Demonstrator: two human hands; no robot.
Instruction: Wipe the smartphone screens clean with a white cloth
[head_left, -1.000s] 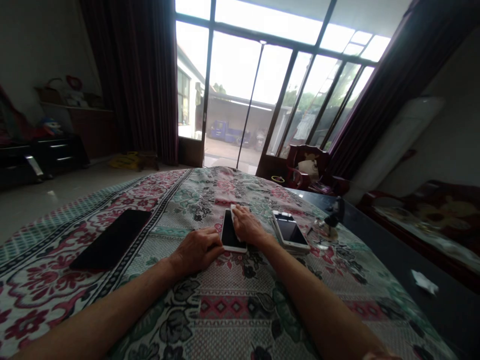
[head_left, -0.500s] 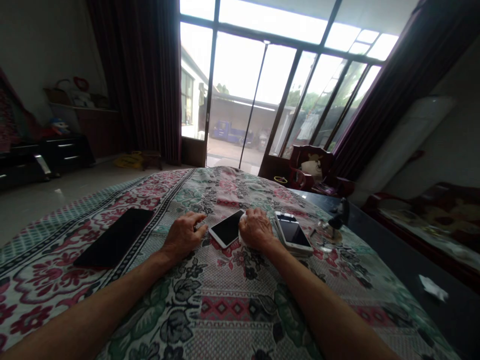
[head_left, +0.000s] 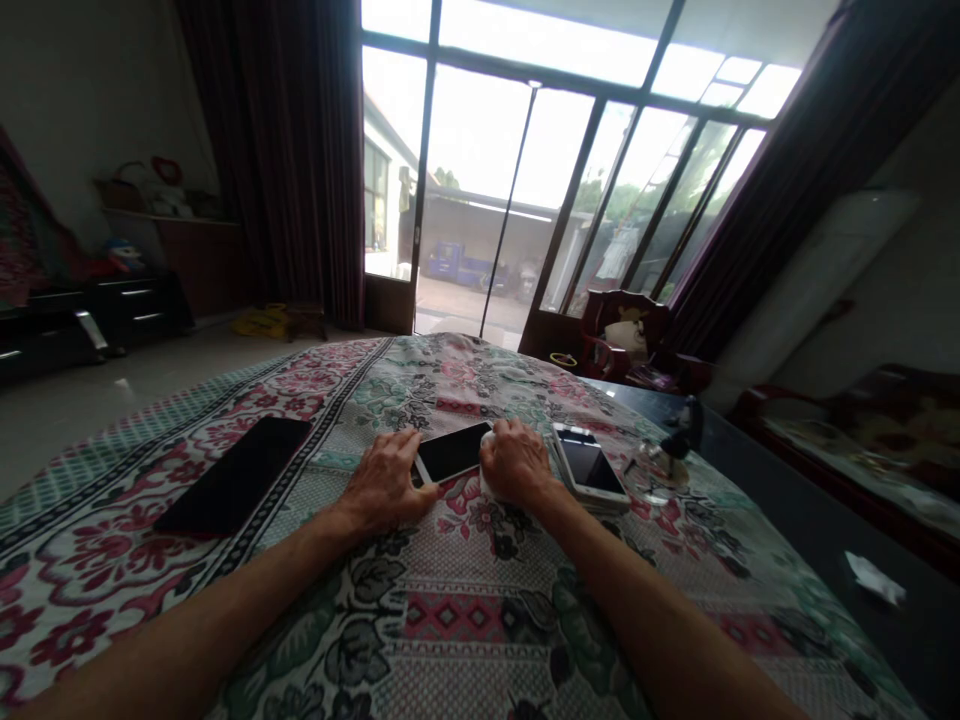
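A white-framed smartphone (head_left: pixel 454 453) with a dark screen lies on the patterned tablecloth (head_left: pixel 450 560), between my hands. My left hand (head_left: pixel 386 475) grips its left end, thumb on the near edge and fingers on the far edge. At the phone's right end is my right hand (head_left: pixel 517 460), its fingers closed over a crumpled white tissue (head_left: pixel 488 493) that is mostly hidden. Just right of it lies another white phone (head_left: pixel 591 467), which seems to rest on something flat. A larger black phone or tablet (head_left: pixel 236 475) lies farther left.
A clear glass dish (head_left: pixel 664 485) with a dark object in it stands to the right. Beyond the cloth, a dark tabletop (head_left: pixel 810 540) holds a crumpled white paper (head_left: pixel 876 580). A carved wooden chair (head_left: pixel 626 335) stands behind, near the glass doors (head_left: pixel 495 200).
My left hand has moved right and taken hold of the phone's left end. The phone has turned slightly, lying more level across. My right hand keeps the tissue at its right end.
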